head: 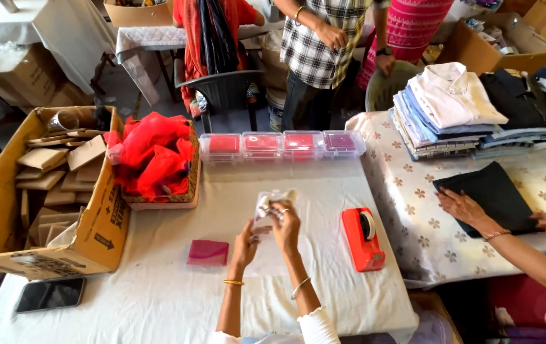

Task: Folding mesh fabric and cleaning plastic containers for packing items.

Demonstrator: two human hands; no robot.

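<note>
From the head camera, both hands are raised above the white tabletop (158,299), working a small white cloth piece (271,202) inside a clear plastic wrapper. The right hand (285,230) has its grip pinched on the cloth's lower edge, thumb against fingers; the left hand (245,245) pinches the wrapper just below and to the left of it, likely to keep the film taut while the cloth is handled. The cloth hangs in the air, off the surface.

Taking the red tape dispenser (362,239) as landmark: the cloth is to its left and slightly farther off; a flat pink packet (208,252) lies well to its left; a row of clear boxes with red contents (282,144) stands beyond it; a basket of red fabric (156,159) and a cardboard box (47,191) of card scraps sit far left, with a phone (50,293) near the front corner. To the dispenser's right, another person's hand (462,207) rests on a dark folded cloth (492,194), with stacked shirts (445,108) behind. Nothing crowds the two hands.
</note>
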